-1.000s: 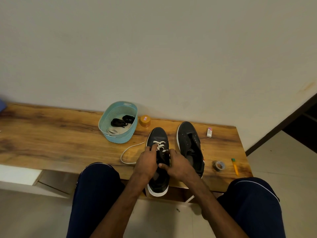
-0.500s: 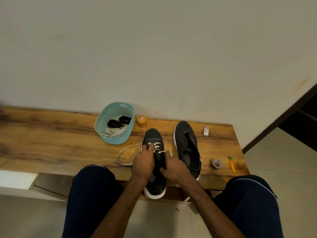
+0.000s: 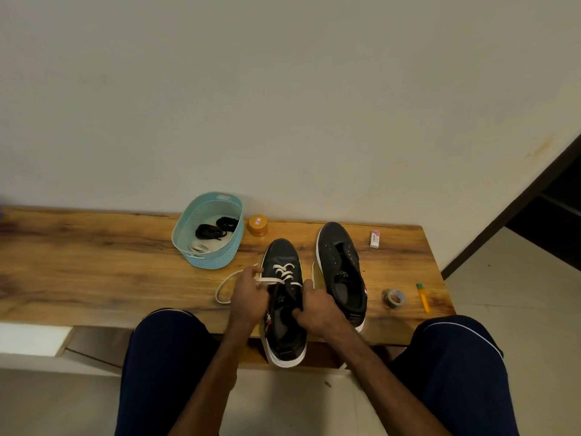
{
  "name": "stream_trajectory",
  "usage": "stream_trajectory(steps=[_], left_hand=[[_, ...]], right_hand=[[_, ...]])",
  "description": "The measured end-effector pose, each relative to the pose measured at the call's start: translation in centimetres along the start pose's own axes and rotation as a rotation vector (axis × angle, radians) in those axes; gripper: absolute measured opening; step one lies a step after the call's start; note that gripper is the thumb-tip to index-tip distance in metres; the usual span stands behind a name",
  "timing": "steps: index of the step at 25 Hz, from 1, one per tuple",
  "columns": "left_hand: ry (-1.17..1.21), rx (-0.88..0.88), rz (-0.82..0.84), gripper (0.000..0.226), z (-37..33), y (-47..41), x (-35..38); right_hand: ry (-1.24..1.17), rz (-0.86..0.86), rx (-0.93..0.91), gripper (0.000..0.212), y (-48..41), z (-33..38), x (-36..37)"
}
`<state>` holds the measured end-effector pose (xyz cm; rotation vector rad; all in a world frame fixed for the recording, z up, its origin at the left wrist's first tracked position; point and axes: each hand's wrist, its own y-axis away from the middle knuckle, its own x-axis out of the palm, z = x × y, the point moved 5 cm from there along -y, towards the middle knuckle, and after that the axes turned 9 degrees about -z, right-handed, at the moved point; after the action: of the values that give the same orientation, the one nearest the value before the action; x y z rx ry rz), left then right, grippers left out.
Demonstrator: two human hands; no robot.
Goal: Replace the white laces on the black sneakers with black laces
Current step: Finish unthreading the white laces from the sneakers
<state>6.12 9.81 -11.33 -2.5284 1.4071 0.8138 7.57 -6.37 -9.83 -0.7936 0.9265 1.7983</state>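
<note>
Two black sneakers lie on the wooden bench (image 3: 94, 272). The left sneaker (image 3: 283, 256) overhangs the front edge and still carries a white lace (image 3: 284, 272) in its front eyelets. My left hand (image 3: 248, 294) pinches a strand of that lace at the shoe's left side; a loose loop trails left on the wood. My right hand (image 3: 317, 306) grips the right side of the same shoe's opening. The right sneaker (image 3: 341, 265) has no lace. Two coiled black laces (image 3: 215, 229) sit in a light blue basket (image 3: 220, 256), with a white lace beside them.
An orange-lidded jar (image 3: 257, 225) stands behind the left sneaker. A small eraser (image 3: 375, 239), a tape roll (image 3: 394, 298) and a yellow marker (image 3: 423, 297) lie at the bench's right end. My knees flank the shoe.
My left hand has pulled the lace strand out to the left. My right hand has slid back from the laces to the shoe's collar.
</note>
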Motion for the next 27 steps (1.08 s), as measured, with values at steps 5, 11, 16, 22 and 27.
stream_trajectory(steps=[5, 11, 16, 22, 27], left_hand=[[-0.617, 0.536, -0.098, 0.032, -2.4, 1.7, 0.8], [0.024, 0.137, -0.312, 0.012, -1.7, 1.2, -0.5], [0.499, -0.320, -0.376, 0.023, 0.8, -0.8, -2.1], [-0.581, 0.590, -0.110, 0.023, -2.2, 1.3, 1.5], [0.361, 0.014, -0.175, 0.023, -2.0, 0.9, -0.1]], right_hand=[[-0.014, -0.025, -0.019, 0.040, 0.3, -0.2, 0.0], [-0.045, -0.040, 0.045, 0.037, 0.4, -0.7, 0.2], [-0.060, -0.042, 0.064, 0.038, 0.3, -1.0, 0.1], [0.148, -0.151, -0.070, 0.049, 0.2, -0.4, -0.2], [0.235, -0.127, -0.072, 0.060, 0.5, -0.5, 1.4]])
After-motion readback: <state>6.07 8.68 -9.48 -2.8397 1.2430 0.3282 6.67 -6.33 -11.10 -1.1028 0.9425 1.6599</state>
